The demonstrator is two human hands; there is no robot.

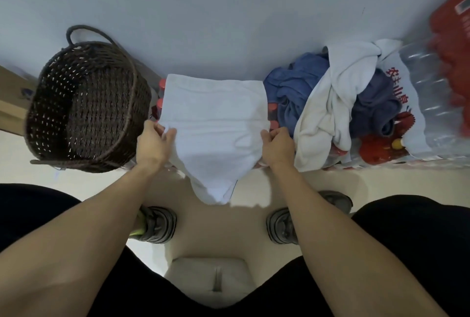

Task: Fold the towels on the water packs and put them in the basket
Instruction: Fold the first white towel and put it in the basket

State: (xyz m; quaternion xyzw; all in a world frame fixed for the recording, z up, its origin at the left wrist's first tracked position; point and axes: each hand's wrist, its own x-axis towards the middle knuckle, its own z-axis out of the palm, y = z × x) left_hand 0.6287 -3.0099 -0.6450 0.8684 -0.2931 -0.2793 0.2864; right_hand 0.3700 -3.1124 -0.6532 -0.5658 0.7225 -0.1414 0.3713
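Observation:
A white towel (213, 118) lies spread over a water pack (159, 103), and its near end hangs over the front edge toward the floor. My left hand (155, 142) pinches the towel's left edge. My right hand (278, 146) grips its right edge. A dark woven basket (84, 105) with a loop handle stands to the left of the towel, and nothing shows inside it. To the right, a heap of blue and white towels (330, 103) is piled on another water pack (429, 103).
A pale wall rises just behind the packs. A red pack (452, 31) sits at the far right. A cardboard box (12, 103) edges in at the far left. My two shoes (157, 225) stand on the light floor below the towel.

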